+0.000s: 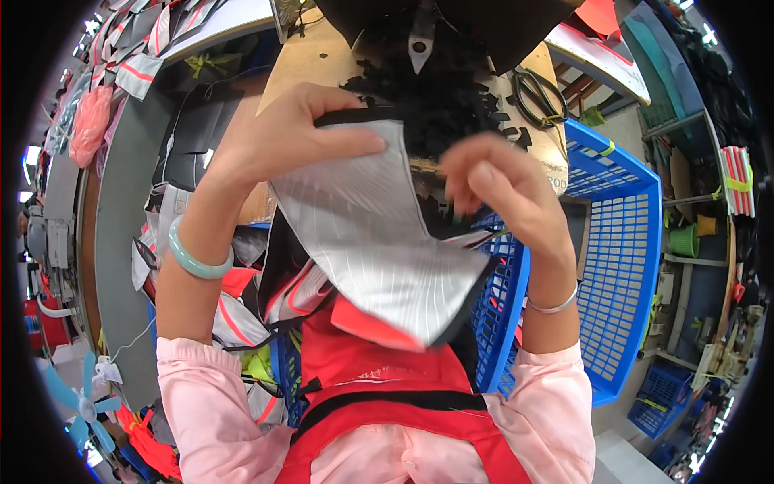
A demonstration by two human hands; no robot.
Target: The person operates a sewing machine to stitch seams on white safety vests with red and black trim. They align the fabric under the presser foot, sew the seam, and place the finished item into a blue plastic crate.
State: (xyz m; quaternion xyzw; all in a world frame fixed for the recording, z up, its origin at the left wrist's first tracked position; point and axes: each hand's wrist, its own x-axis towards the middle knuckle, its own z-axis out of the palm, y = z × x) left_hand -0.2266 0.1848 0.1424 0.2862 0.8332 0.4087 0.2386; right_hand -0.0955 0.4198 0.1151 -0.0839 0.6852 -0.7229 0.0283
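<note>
My left hand (310, 137) pinches the upper edge of a silvery grey fabric piece (363, 234) between thumb and fingers, by its black trim. The cloth hangs down across my lap, its lower tip blurred, with a red edge showing underneath. Just right of the cloth, my right hand (508, 189) is raised over the worktable edge. Its fingers are curled and smeared by motion, so any grip is unclear. Beyond both hands lie many small black scraps (451, 105) on the wooden worktable (302, 64), below a pointed metal machine part (420, 40).
Black-handled scissors (538, 97) lie at the table's right corner. A large blue plastic basket (617, 266) stands on the right, another blue basket (498, 315) beside my lap. Striped fabric pieces (242, 319) are heaped left of my lap. A grey panel (133, 210) stands farther left.
</note>
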